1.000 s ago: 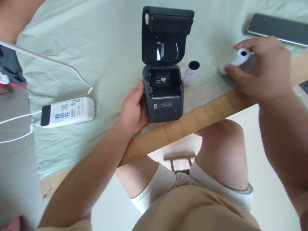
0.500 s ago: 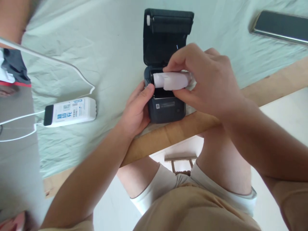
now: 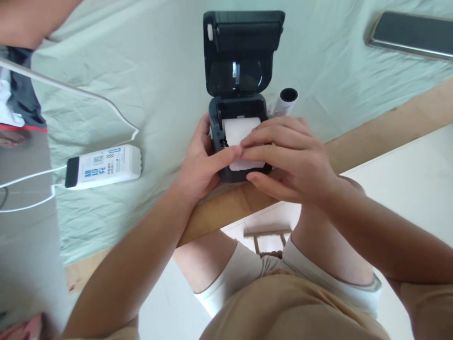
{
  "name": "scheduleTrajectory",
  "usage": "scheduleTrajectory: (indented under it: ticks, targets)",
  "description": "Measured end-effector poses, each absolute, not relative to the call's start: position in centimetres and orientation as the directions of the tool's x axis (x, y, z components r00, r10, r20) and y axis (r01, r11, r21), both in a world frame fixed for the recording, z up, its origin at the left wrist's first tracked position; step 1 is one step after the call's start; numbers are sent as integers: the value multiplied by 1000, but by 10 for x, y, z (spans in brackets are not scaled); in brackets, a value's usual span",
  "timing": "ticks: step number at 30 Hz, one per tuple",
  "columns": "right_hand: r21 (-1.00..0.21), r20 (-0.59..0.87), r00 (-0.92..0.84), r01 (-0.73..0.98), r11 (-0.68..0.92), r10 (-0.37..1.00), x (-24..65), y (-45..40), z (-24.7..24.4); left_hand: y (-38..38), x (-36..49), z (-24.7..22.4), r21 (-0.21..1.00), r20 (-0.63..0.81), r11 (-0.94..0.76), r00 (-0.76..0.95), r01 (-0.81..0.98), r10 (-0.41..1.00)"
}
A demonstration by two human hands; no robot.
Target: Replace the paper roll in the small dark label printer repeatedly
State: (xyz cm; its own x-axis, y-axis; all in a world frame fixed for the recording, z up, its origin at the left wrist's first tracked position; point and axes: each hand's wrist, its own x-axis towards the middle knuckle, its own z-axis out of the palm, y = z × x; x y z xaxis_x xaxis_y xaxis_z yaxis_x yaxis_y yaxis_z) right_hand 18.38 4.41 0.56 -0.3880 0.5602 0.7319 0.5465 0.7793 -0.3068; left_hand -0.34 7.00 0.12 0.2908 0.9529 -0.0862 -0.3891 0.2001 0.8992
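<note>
A small dark label printer (image 3: 240,175) stands near the table edge with its lid (image 3: 240,52) tipped up and back. White paper (image 3: 242,130) from a paper roll lies in its bay and reaches over the front edge. My left hand (image 3: 203,163) is closed round the printer's left side, its thumb resting on the paper. Over the front of the paper, my right hand (image 3: 290,153) has its fingers together and its thumb lower down, gripping the paper; part of the grip is hidden. A white tube with a dark ribbed end (image 3: 286,101) sits just behind my right hand.
A white power bank (image 3: 106,165) with cables lies at the left on the green cloth (image 3: 170,71). A dark phone-like slab (image 3: 414,35) lies at the far right. Another person's arm (image 3: 35,21) enters top left. A wooden edge (image 3: 230,208) borders the table.
The paper roll has gone down from my right hand's raised grip into the printer's bay. My right hand has moved lower, toward the front, and my left thumb has shifted onto the paper.
</note>
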Motion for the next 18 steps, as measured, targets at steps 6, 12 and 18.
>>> scheduleTrajectory:
  ticks: [6,12,18]
  targets:
    - [-522,726,-132,534,665,675,195,58,28,70,-4,-2,937,-60,144,260,-318,964]
    - [-639,598,-131,517,570,790,192,69,45,63,3,9,913,-147,209,195,-351,970]
    - [-877,436,-5,224,425,900,189,53,7,61,7,12,887,-140,210,194,-412,971]
